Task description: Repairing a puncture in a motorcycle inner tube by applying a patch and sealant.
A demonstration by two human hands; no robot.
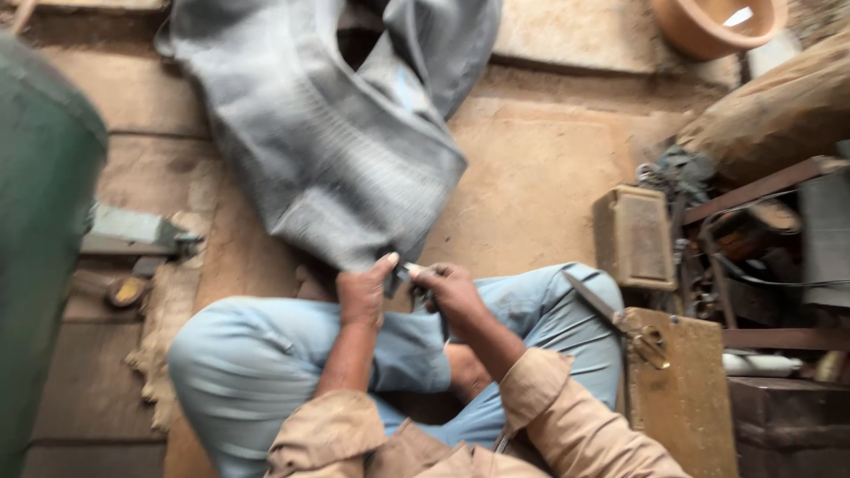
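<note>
left hand (365, 292): clenched on the near edge of the grey rubber inner tube (332, 146), thumb up.
right hand (452, 290): closed around a small pale-tipped item, too blurred to name, touching that same edge.
tube: limp on the floor (531, 177), reaching the lap.
progress: judged mid-work on one spot; no finished patch visible.
nearby: wooden box (677, 389), orange basin (708, 22).
</note>
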